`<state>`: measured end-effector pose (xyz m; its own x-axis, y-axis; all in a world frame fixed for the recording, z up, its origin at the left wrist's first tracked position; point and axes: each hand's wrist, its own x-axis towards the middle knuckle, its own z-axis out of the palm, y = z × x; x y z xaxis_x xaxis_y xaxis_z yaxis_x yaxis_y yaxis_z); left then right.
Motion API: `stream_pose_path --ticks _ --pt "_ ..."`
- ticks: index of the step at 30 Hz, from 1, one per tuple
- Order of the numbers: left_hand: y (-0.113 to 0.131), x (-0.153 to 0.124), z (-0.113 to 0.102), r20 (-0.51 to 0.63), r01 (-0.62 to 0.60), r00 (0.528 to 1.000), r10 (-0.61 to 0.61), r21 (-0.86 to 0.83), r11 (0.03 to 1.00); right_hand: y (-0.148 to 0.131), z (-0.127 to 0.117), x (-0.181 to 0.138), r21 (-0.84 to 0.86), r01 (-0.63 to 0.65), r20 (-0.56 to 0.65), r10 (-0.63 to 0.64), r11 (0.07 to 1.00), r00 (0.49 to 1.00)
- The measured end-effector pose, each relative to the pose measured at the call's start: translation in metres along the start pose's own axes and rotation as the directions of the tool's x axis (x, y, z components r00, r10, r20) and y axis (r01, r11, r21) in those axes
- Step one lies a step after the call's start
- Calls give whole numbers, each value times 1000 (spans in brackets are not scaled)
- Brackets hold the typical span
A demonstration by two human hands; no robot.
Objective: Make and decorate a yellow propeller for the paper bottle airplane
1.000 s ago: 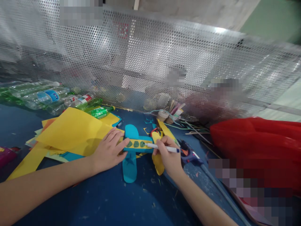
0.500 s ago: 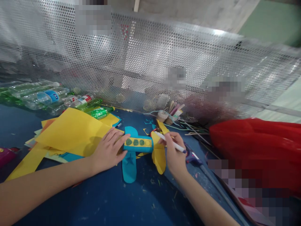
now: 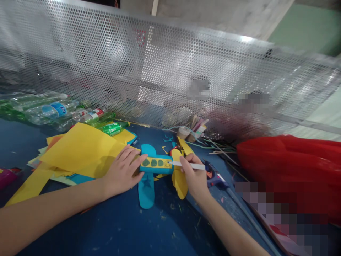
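Note:
A blue and yellow paper airplane point(image 3: 146, 197) lies on the blue table, with blue wings and yellow petal-like pieces at its right end. Along its body runs a yellow strip with several circles; three are filled dark green and the rightmost is an outline. My left hand point(image 3: 123, 171) grips the left end of the body between thumb and fingers. In my right hand point(image 3: 196, 180) is a white marker point(image 3: 193, 165), held nearly level, its tip at the rightmost circle. Just right of this hand lies a blue glue gun point(image 3: 217, 176).
Stacked coloured paper point(image 3: 82, 149) lies at left, with plastic bottles point(image 3: 53, 109) behind it. Cups point(image 3: 183, 132) with sticks stand at the back by a perforated metal screen point(image 3: 165, 60). Paper scraps lie near the airplane. A red plastic bag point(image 3: 287, 160) is at right; people are beyond the screen.
My right hand has tilted the marker flatter and brought its tip left, from above the yellow pieces to the rightmost circle. My left hand stays on the airplane.

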<state>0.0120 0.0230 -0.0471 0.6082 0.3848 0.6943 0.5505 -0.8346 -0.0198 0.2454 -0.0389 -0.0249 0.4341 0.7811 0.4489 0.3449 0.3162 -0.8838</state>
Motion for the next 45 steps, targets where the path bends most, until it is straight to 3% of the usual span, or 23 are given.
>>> stream_pose_path --ticks 45 --pt "0 0 1 33 30 999 -29 -38 999 1 1 0 -11 -20 38 21 1000 999"
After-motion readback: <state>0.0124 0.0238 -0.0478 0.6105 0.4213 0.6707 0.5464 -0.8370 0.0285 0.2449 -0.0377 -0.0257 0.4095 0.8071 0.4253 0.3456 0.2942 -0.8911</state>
